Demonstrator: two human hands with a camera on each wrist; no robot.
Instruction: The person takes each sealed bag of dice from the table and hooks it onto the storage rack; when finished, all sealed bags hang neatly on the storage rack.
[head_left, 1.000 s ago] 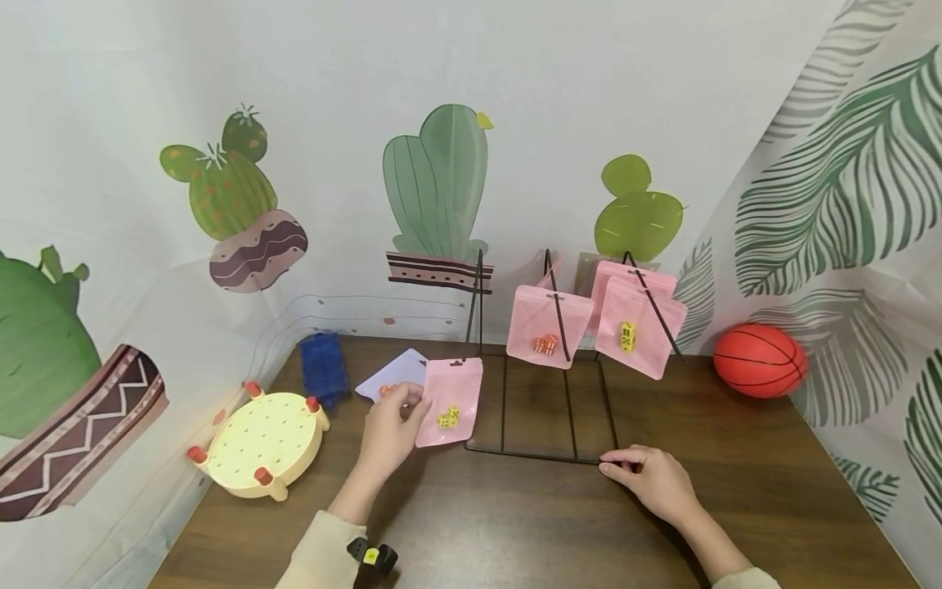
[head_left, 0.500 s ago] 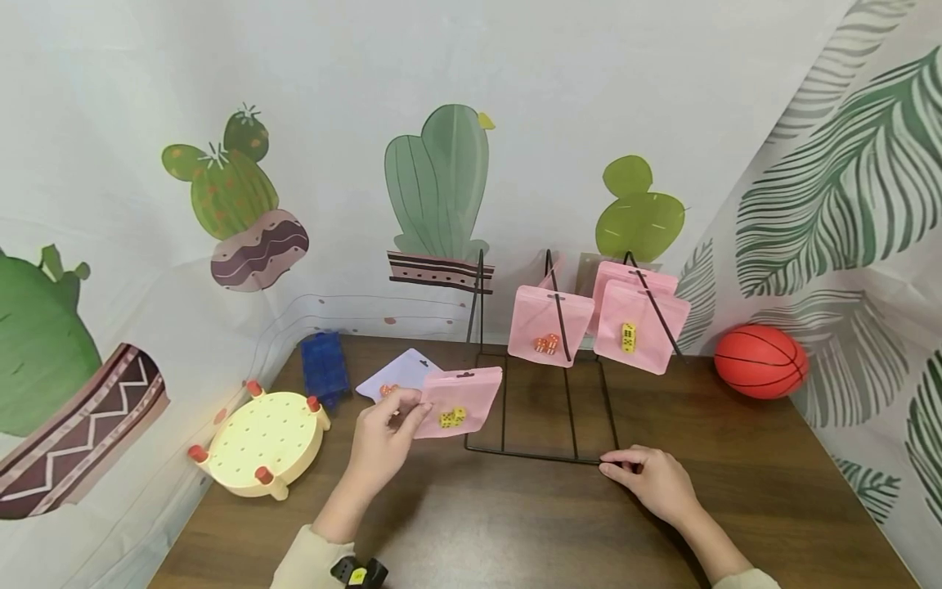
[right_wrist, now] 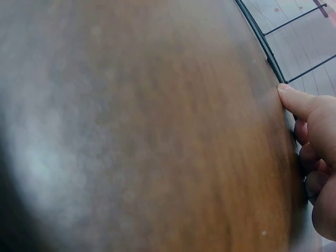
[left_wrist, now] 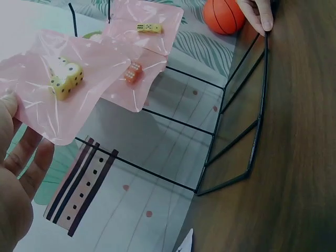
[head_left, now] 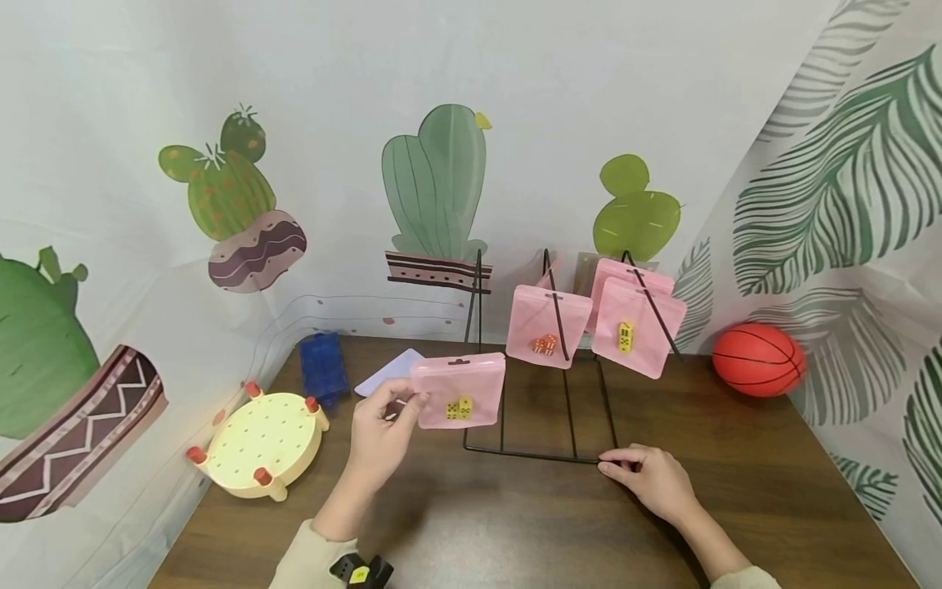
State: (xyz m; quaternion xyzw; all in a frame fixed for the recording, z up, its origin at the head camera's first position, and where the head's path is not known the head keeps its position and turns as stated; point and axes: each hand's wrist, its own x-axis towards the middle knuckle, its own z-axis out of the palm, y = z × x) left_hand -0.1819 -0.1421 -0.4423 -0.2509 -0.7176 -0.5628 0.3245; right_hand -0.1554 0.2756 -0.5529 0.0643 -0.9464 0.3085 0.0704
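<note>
My left hand pinches the left edge of a pink pouch with yellow dice inside, its slotted top edge up. In the left wrist view the same pouch hangs off the fingers, above the table. A black wire rack stands behind it, and my right hand grips the rack's front right corner. From the rack's middle hook hangs a pink pouch with orange dice. Two more pink pouches hang on the right hook, the front pouch showing yellow dice. No pouch hangs on the left hook.
A lilac pouch lies on the table, partly hidden by my left hand. Left of it are a blue translucent box and a round yellow pegged stand with red tips. A red ball sits at the right back.
The pouch in my left hand has swung from hanging upright and narrow to a wider, level pose, a bit further right, now covering part of the lilac pouch. My right hand stays at the rack's corner.
</note>
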